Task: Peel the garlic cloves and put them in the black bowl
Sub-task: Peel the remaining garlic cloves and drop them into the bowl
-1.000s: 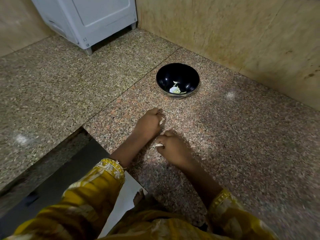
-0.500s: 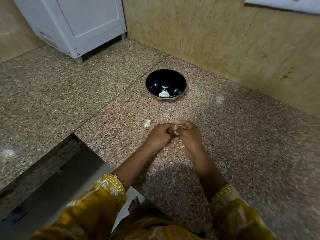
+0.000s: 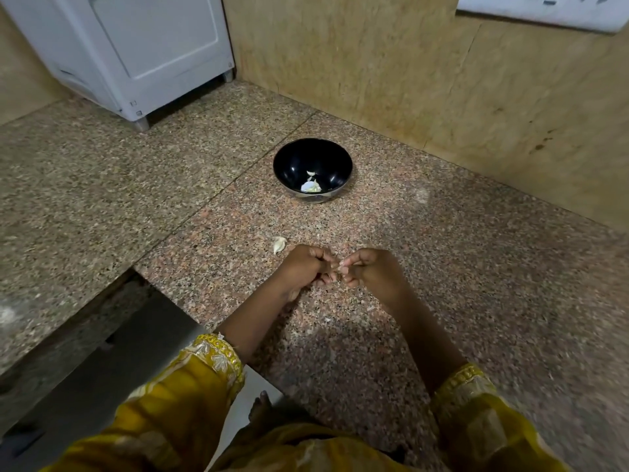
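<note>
Both hands meet over speckled granite counter (image 3: 476,267), fingertips together. Left hand (image 3: 303,270) curled, right hand (image 3: 372,272) curled, both pinching same small garlic clove (image 3: 337,266) between them (mostly hidden by fingers, hard to make out). Another garlic clove (image 3: 279,244) lies loose on counter, just beside left hand. Black bowl (image 3: 312,168) stands farther back, near wall, well apart from hands; few pale peeled pieces (image 3: 311,185) at its bottom. Yellow sleeves (image 3: 190,393) on both forearms.
</note>
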